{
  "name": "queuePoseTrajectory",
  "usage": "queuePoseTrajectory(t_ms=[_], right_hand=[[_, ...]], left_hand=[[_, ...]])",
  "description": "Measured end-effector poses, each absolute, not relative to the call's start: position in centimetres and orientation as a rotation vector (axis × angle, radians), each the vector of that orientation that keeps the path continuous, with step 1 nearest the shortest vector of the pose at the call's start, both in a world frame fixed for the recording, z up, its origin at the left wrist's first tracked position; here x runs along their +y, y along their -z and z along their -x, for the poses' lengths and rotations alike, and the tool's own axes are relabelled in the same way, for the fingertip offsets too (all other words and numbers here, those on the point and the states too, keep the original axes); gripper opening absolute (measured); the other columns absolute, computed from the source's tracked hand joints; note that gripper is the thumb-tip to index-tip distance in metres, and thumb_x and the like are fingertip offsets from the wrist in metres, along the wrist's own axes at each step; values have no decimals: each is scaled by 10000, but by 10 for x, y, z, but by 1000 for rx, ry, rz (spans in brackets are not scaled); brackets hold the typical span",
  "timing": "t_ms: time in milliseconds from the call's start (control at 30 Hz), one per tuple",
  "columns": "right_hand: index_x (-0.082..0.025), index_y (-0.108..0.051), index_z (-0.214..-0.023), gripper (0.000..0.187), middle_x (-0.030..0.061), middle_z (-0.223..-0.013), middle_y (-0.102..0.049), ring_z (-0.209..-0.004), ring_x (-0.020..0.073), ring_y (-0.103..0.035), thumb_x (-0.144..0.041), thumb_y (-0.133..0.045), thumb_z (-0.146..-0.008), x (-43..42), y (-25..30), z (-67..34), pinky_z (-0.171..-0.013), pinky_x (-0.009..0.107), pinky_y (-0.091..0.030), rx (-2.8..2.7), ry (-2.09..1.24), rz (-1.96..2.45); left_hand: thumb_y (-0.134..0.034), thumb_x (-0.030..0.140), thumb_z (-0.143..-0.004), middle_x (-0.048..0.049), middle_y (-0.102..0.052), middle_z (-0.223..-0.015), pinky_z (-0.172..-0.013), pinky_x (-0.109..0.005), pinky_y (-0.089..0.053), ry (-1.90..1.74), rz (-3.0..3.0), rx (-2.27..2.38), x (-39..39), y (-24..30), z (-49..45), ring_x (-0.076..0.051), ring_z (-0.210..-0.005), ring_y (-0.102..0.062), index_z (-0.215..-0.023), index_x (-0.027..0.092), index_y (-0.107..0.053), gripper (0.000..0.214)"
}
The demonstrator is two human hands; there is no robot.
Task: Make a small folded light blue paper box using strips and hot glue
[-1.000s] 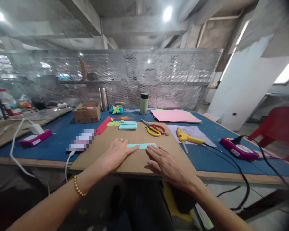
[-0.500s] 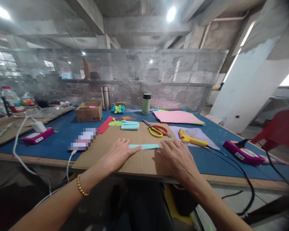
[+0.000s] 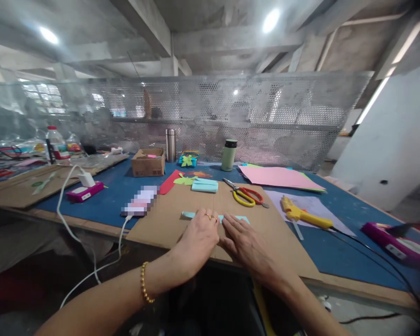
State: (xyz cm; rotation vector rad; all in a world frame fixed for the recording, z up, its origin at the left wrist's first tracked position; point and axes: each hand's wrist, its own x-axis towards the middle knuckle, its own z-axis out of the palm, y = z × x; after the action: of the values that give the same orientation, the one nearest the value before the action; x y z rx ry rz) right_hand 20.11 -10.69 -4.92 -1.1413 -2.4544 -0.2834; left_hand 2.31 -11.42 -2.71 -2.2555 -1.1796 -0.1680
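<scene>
A light blue paper strip [image 3: 189,215] lies flat on the brown cardboard sheet [image 3: 168,219] in front of me. My left hand [image 3: 199,238], with rings and a gold bracelet, rests palm down over the middle of the strip. My right hand [image 3: 245,242] lies right beside it, fingers stretched onto the strip's right part. Both ends of the strip stick out past my hands. Neither hand lifts or grips anything.
Behind the cardboard sit red and yellow scissors [image 3: 247,196], a folded blue paper stack [image 3: 205,185], a yellow glue gun [image 3: 301,214], pink paper sheets [image 3: 280,177], a green flask [image 3: 228,155], a cardboard box [image 3: 148,162] and a phone [image 3: 140,205] on a white cable.
The camera has swung left. My left hand has slid onto the middle of the strip and my right hand has come in to touch it, so both hands now press the strip side by side.
</scene>
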Motion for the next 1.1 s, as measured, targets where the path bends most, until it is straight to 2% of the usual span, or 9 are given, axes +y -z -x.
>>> queuePoseTrajectory(t_ms=[167, 333, 567, 767, 1100], right_hand=[[-136, -546, -1310, 454, 204, -1387, -559, -1312, 315, -512, -436, -452, -984, -106, 53, -201, -1064, 525, -449, -2430, 303, 1113], [-142, -541, -1332, 472, 201, -1390, -559, -1312, 321, -512, -446, -425, -991, -104, 56, -202, -1058, 528, -453, -2406, 336, 1118], [-145, -526, -1348, 462, 193, -1426, -527, -1346, 301, -478, -424, -434, -991, -105, 58, -201, -1088, 523, -423, -2411, 346, 1151], [-127, -539, -1331, 449, 187, -1425, -531, -1330, 309, -494, -402, -426, -994, -105, 58, -199, -1087, 515, -428, -2416, 383, 1176], [-139, -529, -1346, 467, 193, -1426, -528, -1353, 304, -469, -426, -413, -997, -103, 62, -202, -1087, 531, -420, -2413, 379, 1145]], left_hand=[[-524, 152, -924, -135, -648, -1029, -760, -370, -383, 230, 2338, -1156, -110, 25, -18, -248, -942, -568, -1109, 126, -624, 212], [-498, 177, -945, -139, -634, -1081, -821, -395, -376, 294, 2298, -1261, -115, 26, -10, -265, -1005, -552, -1152, 168, -616, 238], [-451, 198, -967, -139, -616, -1080, -795, -392, -371, 285, 2264, -1372, -120, 30, 4, -265, -974, -543, -1242, 244, -594, 313], [-462, 157, -948, -149, -605, -1152, -852, -412, -375, 315, 2223, -1343, -122, 30, 0, -281, -1049, -527, -1207, 196, -597, 296], [-423, 95, -945, -146, -652, -1152, -938, -454, -362, 316, 2254, -1346, -120, 38, 8, -254, -1038, -584, -1244, 144, -562, 333]])
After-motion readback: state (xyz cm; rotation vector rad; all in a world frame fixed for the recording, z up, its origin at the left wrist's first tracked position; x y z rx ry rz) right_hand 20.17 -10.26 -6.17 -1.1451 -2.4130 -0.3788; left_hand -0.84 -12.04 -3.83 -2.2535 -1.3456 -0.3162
